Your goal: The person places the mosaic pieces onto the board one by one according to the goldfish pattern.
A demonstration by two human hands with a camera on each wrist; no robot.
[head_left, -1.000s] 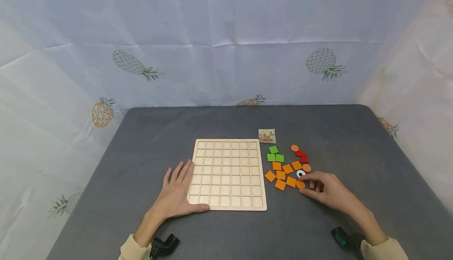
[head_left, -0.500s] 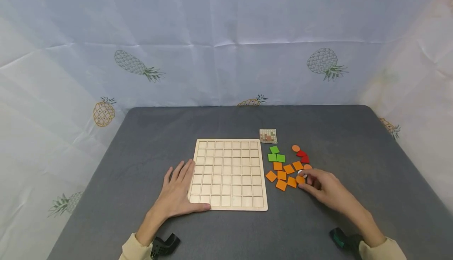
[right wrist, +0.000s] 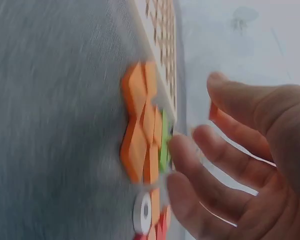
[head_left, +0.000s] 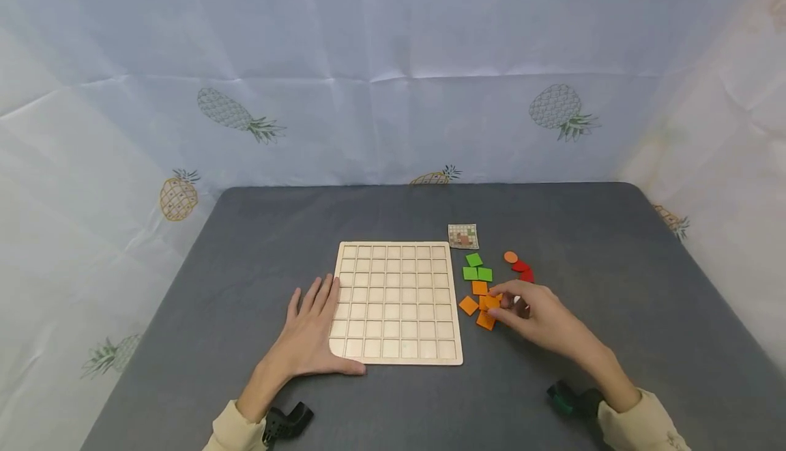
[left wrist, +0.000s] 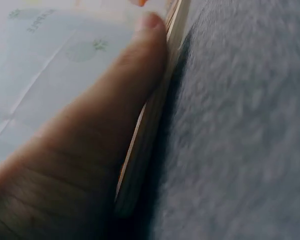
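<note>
And the right hand (head_left: 546, 318) has swung left since half a second ago, its grip a narrow pinch, thumb and finger closed on a small orange piece (head_left: 493, 302)! It was down at the right end of the loose pieces; now it hangs over the middle of them, right of centre in the head view. That reads as one piece picked out and brought closer to the board, none set in it yet. The piece sits right at the fingertips, a sliver showing between them in the right wrist view; its full outline is partly covered.

Just below the fingers, orange tiles (head_left: 469, 305); by the palm, lower middle of the right wrist view, a white ring (right wrist: 138, 215). Further up the frame, green tiles (head_left: 470, 273), red pieces (head_left: 520, 266) and a printed card (head_left: 463, 236).

Over to the left, the gridded board (head_left: 393, 295), cells bare, flat on the grey surface (head_left: 393, 410). The left hand (head_left: 312, 335) hasn't budged, fingers spread at its lower-left corner.
</note>
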